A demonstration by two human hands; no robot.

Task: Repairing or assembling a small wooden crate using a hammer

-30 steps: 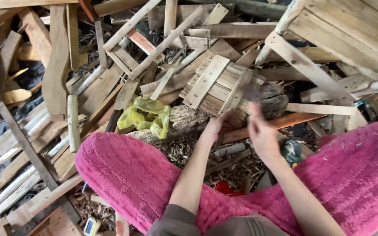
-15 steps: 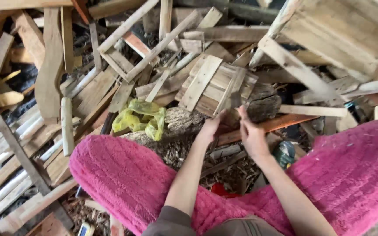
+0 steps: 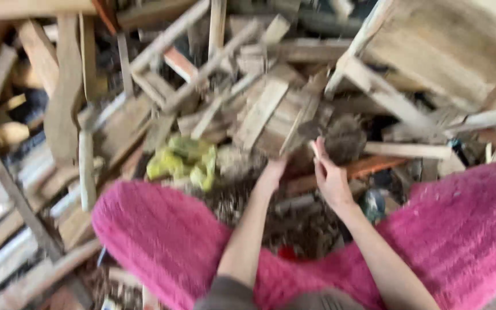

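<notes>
Both hands have moved forward: the left hand (image 3: 272, 172) now touches the slatted wood piece (image 3: 271, 117), the right hand (image 3: 329, 178) pinches a thin stick (image 3: 316, 150); left grip unclear.

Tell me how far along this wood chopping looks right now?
Looks early. Done: wood chips litter the ground by the pink-trousered knees, so some cutting seems finished. In hand: the right hand rests against a dark log chunk with a thin stick by its fingers; the left hand reaches beside it. The picture is blurred, so the grip is unclear. Left: a big heap of planks and a broken crate.
</notes>
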